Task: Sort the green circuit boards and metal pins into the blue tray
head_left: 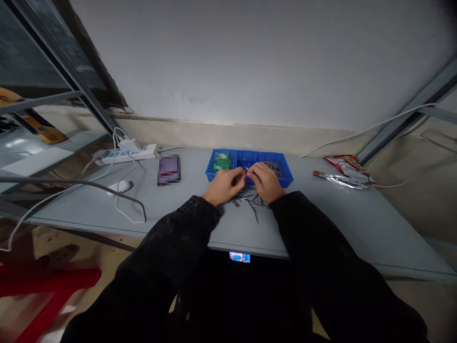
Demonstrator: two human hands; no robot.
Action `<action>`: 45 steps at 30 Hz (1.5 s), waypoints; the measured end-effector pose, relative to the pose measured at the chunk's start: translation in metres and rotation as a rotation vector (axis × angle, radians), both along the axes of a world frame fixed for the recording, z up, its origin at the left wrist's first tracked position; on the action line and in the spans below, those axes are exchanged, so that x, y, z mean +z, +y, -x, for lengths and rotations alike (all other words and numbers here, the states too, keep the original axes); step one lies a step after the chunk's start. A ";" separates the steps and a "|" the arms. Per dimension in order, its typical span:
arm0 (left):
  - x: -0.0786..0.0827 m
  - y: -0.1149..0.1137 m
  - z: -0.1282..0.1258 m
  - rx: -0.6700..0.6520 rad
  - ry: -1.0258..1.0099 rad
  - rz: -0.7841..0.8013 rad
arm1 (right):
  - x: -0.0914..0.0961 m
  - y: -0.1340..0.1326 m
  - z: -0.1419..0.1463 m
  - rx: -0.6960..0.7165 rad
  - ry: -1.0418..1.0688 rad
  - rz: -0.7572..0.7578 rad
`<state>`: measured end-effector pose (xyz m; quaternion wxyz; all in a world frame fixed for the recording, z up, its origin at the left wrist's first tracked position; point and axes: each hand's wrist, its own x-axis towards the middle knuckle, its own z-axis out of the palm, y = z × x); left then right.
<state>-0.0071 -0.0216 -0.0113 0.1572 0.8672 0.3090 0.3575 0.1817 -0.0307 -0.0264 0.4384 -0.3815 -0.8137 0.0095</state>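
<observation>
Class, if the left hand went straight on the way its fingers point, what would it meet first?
Probably the right hand, which lies just ahead of the left hand; how the two line up in depth is unclear.

Blue trays (286,182), silvery pieces (274,167), black sleeves (185,233)

White power strip (147,153) on the left — red stool (50,282) below — silver packet (346,181) right.

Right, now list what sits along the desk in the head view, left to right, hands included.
Power strip → blurred-out purple item → left hand → right hand → red and silver packets.
</observation>
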 end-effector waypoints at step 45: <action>-0.002 0.002 -0.001 0.057 -0.045 -0.035 | -0.001 -0.002 -0.002 -0.046 0.035 0.013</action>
